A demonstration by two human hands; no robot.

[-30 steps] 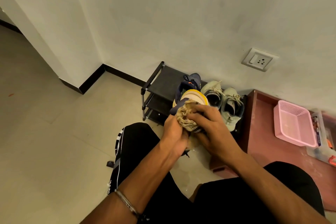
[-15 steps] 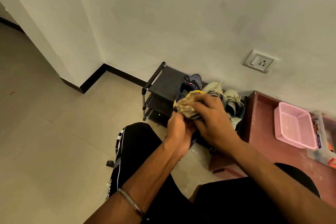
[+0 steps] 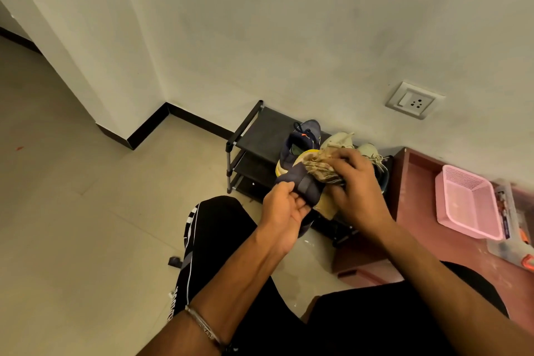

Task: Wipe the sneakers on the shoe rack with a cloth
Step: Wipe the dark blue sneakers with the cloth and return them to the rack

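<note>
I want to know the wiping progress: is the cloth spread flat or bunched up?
Bunched up. The cloth is a crumpled wad under the right hand, pressed on the navy sneaker.

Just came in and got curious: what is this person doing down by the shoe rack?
A person is cleaning shoes. The left hand holds a navy sneaker up in front of the black shoe rack, while the right hand presses a crumpled tan cloth against its yellow-edged sole. Another navy sneaker and a pale pair sit on the rack's top shelf.
</note>
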